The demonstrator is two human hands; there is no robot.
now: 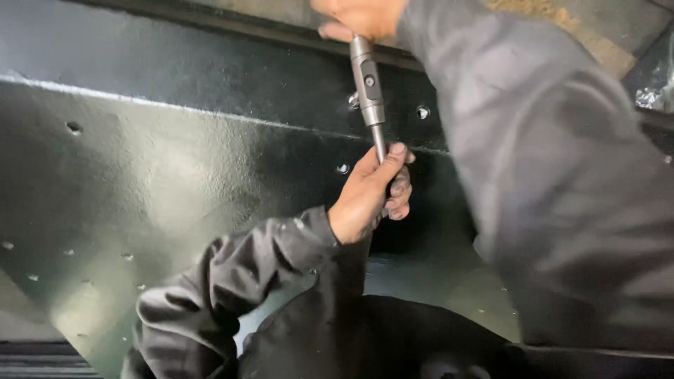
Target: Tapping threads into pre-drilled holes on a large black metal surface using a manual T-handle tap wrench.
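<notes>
A dark painted steel plate (161, 175) with a rough, glossy skin spans the left, dotted with small drilled holes (73, 128) and a raised ridge across its top. Near the centre, the left hand (372, 193) grips the thin lower shank of a grey metal tap wrench (368, 88), fingers curled tight around it just beside a hole. The right hand (358, 17) clasps the tool's top end. Its wide grey sleeve (554, 175) blocks the plate's right side.
</notes>
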